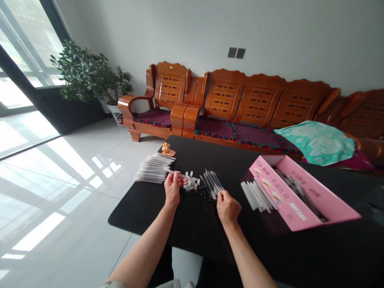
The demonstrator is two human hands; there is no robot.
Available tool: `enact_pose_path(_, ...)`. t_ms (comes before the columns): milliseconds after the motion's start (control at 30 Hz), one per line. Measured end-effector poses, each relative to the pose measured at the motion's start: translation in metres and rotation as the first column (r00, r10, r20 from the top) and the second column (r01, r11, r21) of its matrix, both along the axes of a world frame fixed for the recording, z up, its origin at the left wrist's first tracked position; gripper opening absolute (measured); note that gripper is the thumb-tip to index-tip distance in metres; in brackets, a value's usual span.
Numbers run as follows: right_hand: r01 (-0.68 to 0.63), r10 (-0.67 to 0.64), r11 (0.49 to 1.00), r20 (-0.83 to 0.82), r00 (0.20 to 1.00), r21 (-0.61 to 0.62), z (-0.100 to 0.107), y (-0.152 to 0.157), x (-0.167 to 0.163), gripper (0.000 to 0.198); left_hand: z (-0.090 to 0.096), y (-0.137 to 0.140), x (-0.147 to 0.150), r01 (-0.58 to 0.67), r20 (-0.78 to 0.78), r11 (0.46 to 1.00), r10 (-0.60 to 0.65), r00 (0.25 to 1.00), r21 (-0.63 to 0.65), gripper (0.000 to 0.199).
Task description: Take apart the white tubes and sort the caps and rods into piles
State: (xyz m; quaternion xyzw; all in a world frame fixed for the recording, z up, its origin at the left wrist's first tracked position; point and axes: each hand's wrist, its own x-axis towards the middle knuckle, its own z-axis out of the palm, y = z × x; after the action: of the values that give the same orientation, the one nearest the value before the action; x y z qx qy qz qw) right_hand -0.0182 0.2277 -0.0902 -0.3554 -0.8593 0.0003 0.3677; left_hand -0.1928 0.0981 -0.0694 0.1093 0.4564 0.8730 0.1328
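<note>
My left hand (172,190) is closed around a slim whitish pen barrel (181,175), which points to the right above a small heap of white pen caps (192,185). My right hand (228,208) pinches the near end of a thin pen refill at the edge of a fanned pile of refills (211,182). Small black plugs (205,194) lie scattered between the two hands. Left of my left hand is a stack of white pens (153,169). To the right of my right hand lies a row of white tubes (257,195).
A pink open box (300,214) with dark-looking contents stands on the black table (192,224) at the right. A small orange figurine (166,148) sits near the far left corner. Behind are a wooden sofa (255,96), a turquoise cloth (318,140) and a potted plant (87,76).
</note>
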Motion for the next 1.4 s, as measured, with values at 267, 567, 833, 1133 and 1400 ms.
enact_pose_path(267,-0.277,0.266,0.960,-0.174,0.948,-0.042,0.010,-0.006,-0.001,0.029,0.004,0.000,0.014,0.493,-0.065,0.868,-0.496,0.866,-0.066,0.030)
enact_pose_path(567,-0.567,0.463,0.328,-0.394,0.794,-0.756,0.051,-0.030,-0.006,0.037,0.007,-0.001,0.021,0.640,-0.074,0.762,-0.647,0.759,-0.096,0.034)
enact_pose_path(833,-0.571,0.133,-0.422,-0.671,0.729,-0.704,0.041,-0.050,-0.009,0.044,0.009,-0.004,0.015,0.618,-0.026,0.786,-0.618,0.786,-0.003,0.034)
enact_pose_path(1133,-0.643,0.094,-0.301,-0.693,0.715,-0.704,0.043,-0.070,-0.022,0.034,0.008,-0.006,0.015,0.616,-0.012,0.787,-0.617,0.787,-0.047,0.034)
enact_pose_path(1400,-0.537,0.303,0.354,-0.449,0.841,-0.766,0.055,-0.073,-0.030,0.041,0.006,-0.003,0.011,0.564,0.014,0.826,-0.563,0.826,-0.010,0.035)
